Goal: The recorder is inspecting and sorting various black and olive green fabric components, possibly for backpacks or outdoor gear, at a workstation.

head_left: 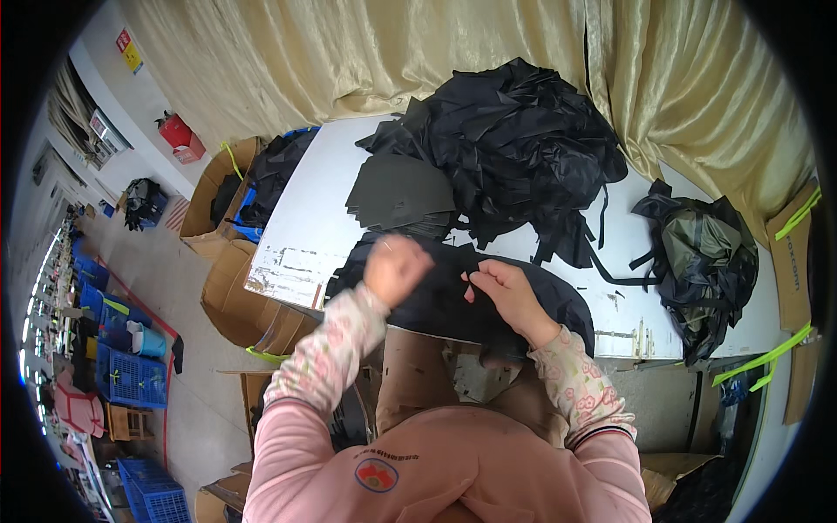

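Observation:
A black fabric piece (532, 292) lies across the near edge of the white table, part of it hanging over my lap. Above its left part is my left hand (397, 268), closed with the fingers curled in and slightly blurred; whatever it may hold is hidden. Over the middle of the same fabric, my right hand (510, 296) is closed in a pinch. A small dark bit shows between its thumb and fingers, too small to name. Just beyond my left hand sits a neat stack of dark grey rounded panels (397, 193).
A big heap of black fabric pieces (523, 139) covers the back of the white table (292, 235). At the right lies a black and olive fabric bundle (706, 261) with straps. Cardboard boxes (240, 292) stand against the table's left side. Gold curtains (375, 52) hang behind.

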The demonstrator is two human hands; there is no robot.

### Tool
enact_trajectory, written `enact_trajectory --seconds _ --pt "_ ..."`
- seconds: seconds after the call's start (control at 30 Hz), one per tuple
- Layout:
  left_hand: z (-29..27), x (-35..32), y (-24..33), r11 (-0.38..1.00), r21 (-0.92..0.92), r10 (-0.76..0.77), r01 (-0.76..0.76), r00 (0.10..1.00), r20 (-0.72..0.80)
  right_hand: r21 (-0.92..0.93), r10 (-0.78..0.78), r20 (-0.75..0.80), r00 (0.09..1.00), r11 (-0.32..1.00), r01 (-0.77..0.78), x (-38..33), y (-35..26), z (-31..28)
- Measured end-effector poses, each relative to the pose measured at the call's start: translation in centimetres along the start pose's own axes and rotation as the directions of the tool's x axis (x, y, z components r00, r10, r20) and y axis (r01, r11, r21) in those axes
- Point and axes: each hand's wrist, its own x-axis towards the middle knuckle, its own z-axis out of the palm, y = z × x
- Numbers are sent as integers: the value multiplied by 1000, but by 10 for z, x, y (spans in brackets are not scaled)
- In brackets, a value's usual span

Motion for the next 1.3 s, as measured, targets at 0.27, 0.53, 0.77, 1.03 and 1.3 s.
enact_trajectory --seconds 0.27,0.53,0.77,1.03,1.3 --pt "24 25 -104 738 656 -454 160 837 306 72 -5 -2 1000 997 6 -8 8 8" --pt "-15 39 18 648 -648 -448 399 889 99 -118 -255 -244 936 966 232 2 1 13" --pt "-5 -1 61 458 -808 -389 370 901 193 -75 -171 -179 969 984 159 8 -13 21" --pt "-12 6 87 840 -523 -67 147 983 169 217 -172 -272 947 947 234 -11 -21 25" --pt "-45 30 73 961 11 272 -276 953 137 228 -88 310 947 973 15 -47 -73 -50"
